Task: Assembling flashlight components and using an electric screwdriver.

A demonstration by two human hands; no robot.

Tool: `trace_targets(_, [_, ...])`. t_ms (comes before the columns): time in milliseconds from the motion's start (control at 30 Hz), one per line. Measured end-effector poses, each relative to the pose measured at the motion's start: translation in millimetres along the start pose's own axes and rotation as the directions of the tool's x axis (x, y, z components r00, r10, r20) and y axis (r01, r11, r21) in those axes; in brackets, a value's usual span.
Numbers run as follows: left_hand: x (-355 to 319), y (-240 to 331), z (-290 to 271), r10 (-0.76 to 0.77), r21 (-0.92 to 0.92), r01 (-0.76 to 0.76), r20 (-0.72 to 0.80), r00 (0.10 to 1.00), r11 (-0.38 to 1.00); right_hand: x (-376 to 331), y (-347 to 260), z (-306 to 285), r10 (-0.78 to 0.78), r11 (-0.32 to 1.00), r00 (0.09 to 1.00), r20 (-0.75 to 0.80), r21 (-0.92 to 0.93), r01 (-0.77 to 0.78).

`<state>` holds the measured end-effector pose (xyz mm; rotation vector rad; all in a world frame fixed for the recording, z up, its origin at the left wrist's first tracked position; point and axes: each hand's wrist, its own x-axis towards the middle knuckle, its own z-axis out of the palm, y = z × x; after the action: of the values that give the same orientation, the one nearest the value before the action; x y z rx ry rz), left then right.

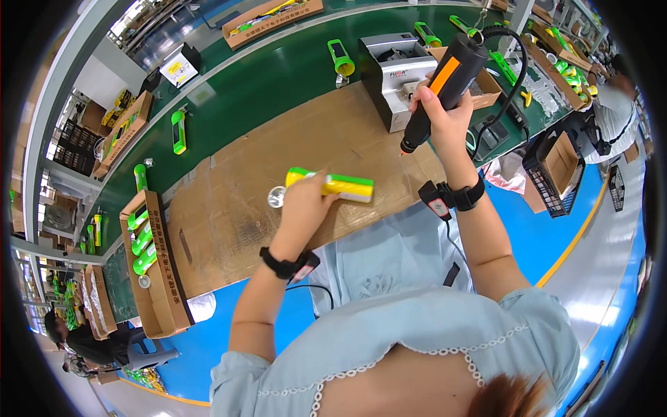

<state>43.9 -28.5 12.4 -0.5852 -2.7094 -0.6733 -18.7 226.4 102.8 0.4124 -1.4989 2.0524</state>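
Note:
My left hand (pixel 306 208) is wrapped round a green and yellow flashlight (pixel 353 187), held just over a brown cardboard sheet (pixel 236 215). Its round clear lens end points left, and my fingers hide the middle of the body. In my right hand (pixel 446 118) is a black electric screwdriver (pixel 462 62) with an orange stripe, hanging from a hook with its cable looping off. The driver's tip points down and to the left, above the cardboard and apart from the flashlight. Just left of the driver stands a grey box-shaped screw feeder (pixel 379 83).
An open carton (pixel 167 299) with several flashlights stands at the left. More flashlights, including one (pixel 179 132), lie on the green belt (pixel 243 90). A black crate (pixel 552 174) is at the right. Other people, one in white (pixel 615 115), are at the sides.

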Motion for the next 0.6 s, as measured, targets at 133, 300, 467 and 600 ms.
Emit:
trace_targets(133, [36.1,25.9,6.0,0.178,0.197,-0.16,-0.077,0.981,0.967,-6.3,-11.3,10.3,0.015,0.998,0.998,0.058,0.062,-0.018])
trace_targets(300, [57.8,16.5,26.6,0.052,0.056,-0.054,0.033,0.998,0.997,-11.8,-16.5,8.0,-0.045,0.999,0.998,0.035,0.007,0.045])
trace_targets(467, [50.4,-4.7,14.9,0.156,-0.183,-0.128,0.148,0.977,0.975,-13.1,-8.6,-3.2,-0.082,0.992,0.997,-0.013,-0.1,0.08])
trace_targets(600, [43.6,2.4,7.3,0.194,-0.085,-0.182,0.169,0.966,0.98,-8.4,-10.3,-1.8,-0.072,0.992,0.997,-0.032,-0.101,0.068])
